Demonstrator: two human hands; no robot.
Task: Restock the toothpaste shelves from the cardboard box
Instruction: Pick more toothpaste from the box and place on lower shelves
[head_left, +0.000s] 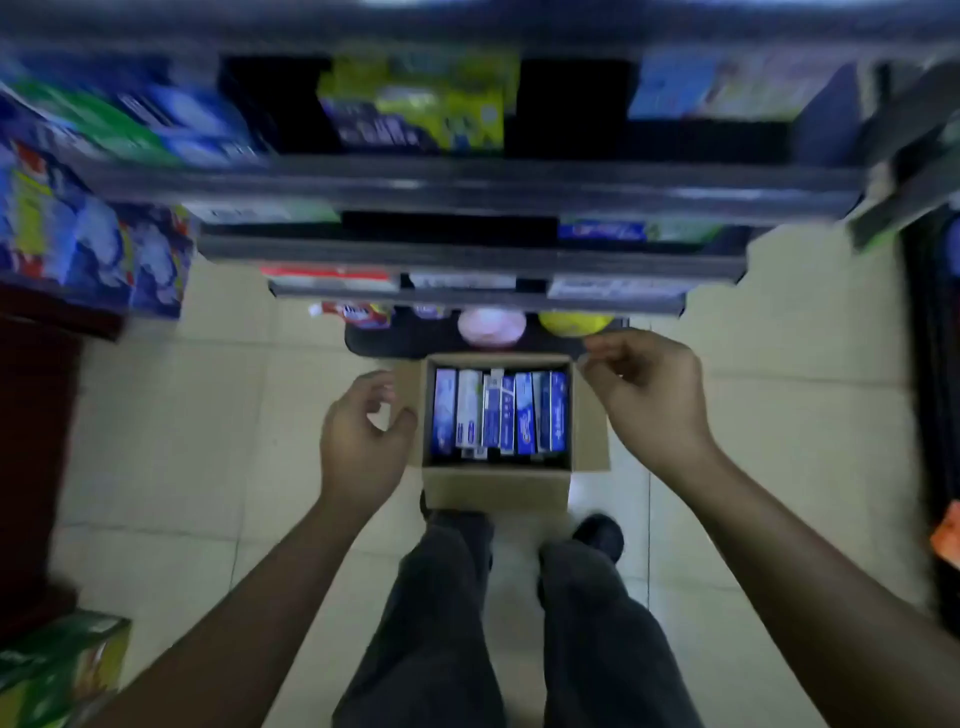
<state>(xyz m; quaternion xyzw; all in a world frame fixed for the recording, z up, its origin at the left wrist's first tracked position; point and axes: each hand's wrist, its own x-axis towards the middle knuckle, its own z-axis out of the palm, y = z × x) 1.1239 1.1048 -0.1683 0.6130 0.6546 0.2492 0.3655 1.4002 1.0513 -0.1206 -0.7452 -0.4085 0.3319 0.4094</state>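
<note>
1. My left hand (363, 441) hovers just beside the left side of the box. Its fingers are loosely curled, the thumb is apart, and it holds nothing.
2. My right hand (644, 400) hangs over the box's right flap, near the far right corner. The fingers are loosely bent with nothing in their grasp. I cannot tell whether the fingertips touch the cardboard.
3. Between the hands, the open brown cardboard box (498, 488) sits on the floor with its flaps folded outward.
4. Inside it, blue and white toothpaste cartons (498, 410) stand on end in a tight row.
5. My dark grey trousers (441, 623) and one black shoe (602, 535) show just behind the box.
6. The pale tiled floor (779, 415) spreads to both sides.
7. Beyond the box rise the dark metal shelves (467, 189), blurred, carrying blue, green and yellow packages. On the lowest level, a round pink item (491, 326) and a round yellow item (571, 322) lie side by side.
</note>
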